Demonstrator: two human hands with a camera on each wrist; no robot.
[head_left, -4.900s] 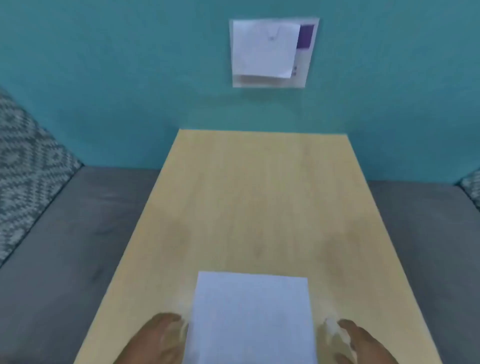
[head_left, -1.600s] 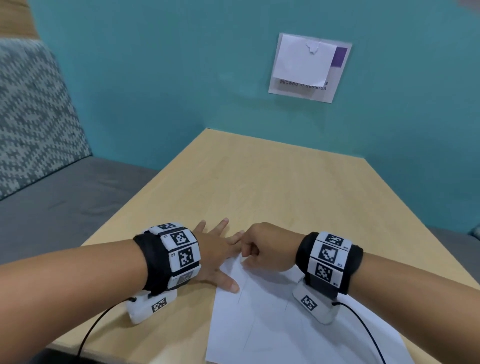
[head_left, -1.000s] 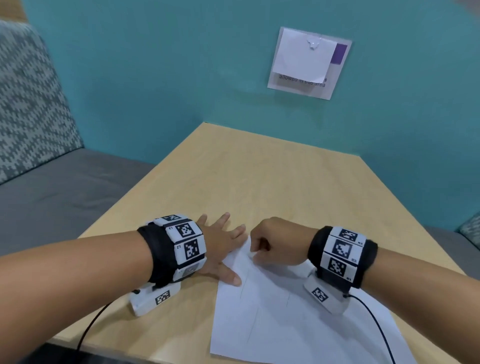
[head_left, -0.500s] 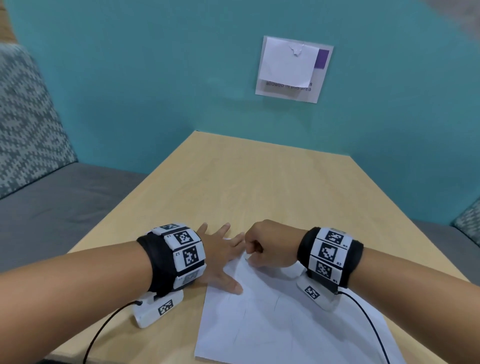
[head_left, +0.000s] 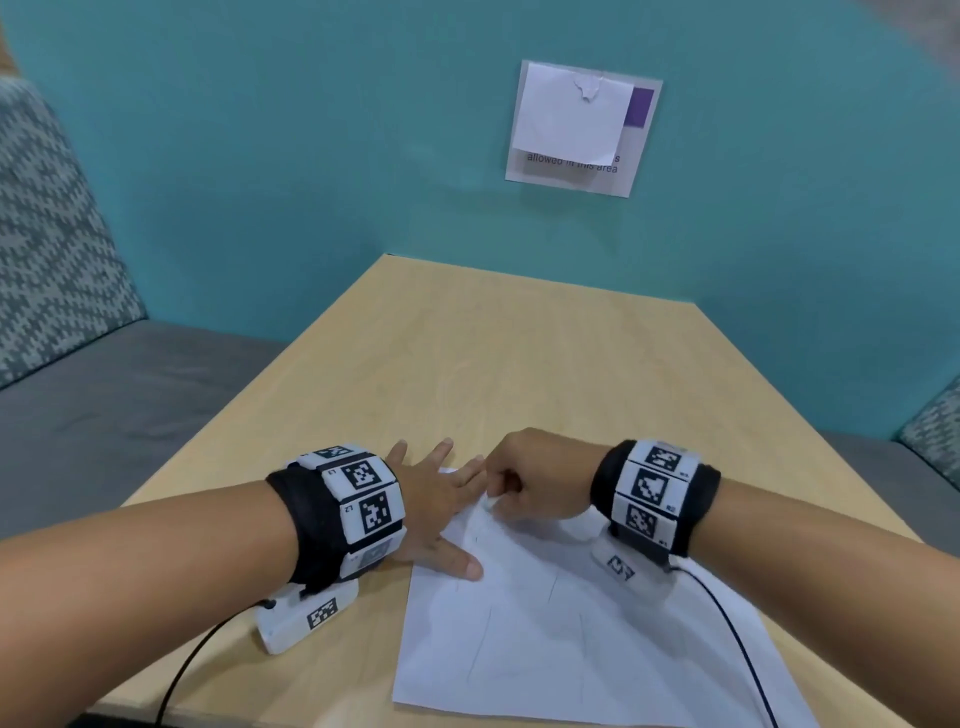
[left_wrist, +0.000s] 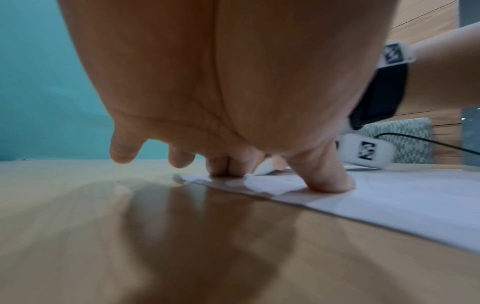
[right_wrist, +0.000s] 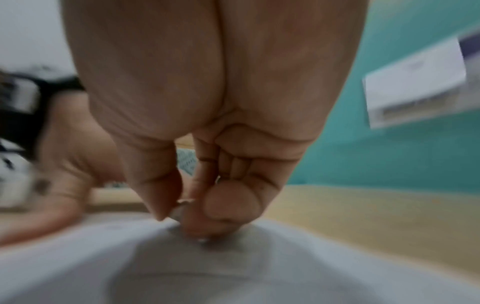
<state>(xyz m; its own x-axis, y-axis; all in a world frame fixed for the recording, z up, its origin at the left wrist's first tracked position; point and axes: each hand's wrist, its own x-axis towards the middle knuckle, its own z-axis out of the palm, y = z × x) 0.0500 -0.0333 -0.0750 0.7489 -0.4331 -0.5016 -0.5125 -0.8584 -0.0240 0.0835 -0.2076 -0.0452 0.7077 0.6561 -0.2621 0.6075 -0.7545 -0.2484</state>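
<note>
A white sheet of paper (head_left: 561, 634) with faint crease lines lies on the light wooden table (head_left: 509, 364), near its front edge. My left hand (head_left: 441, 514) lies flat with fingers spread, pressing the sheet's far left corner; the left wrist view shows its thumb and two fingers (left_wrist: 324, 181) down on the paper (left_wrist: 405, 197). My right hand (head_left: 530, 483) is curled into a loose fist just right of it, thumb and fingers pinching the paper's top edge and lifting it a little. In the blurred right wrist view the right hand (right_wrist: 182, 211) pinches the paper (right_wrist: 233, 267).
A teal wall (head_left: 311, 156) rises behind the table, bearing a sign (head_left: 582, 130) partly covered by white paper. Grey bench seats with patterned cushions (head_left: 52, 249) flank the table. Cables run from both wrist units toward the front edge.
Over the last second both hands stayed at the sheet's far left corner. The right hand's pinch has raised the top edge slightly. The head view shifted a little.
</note>
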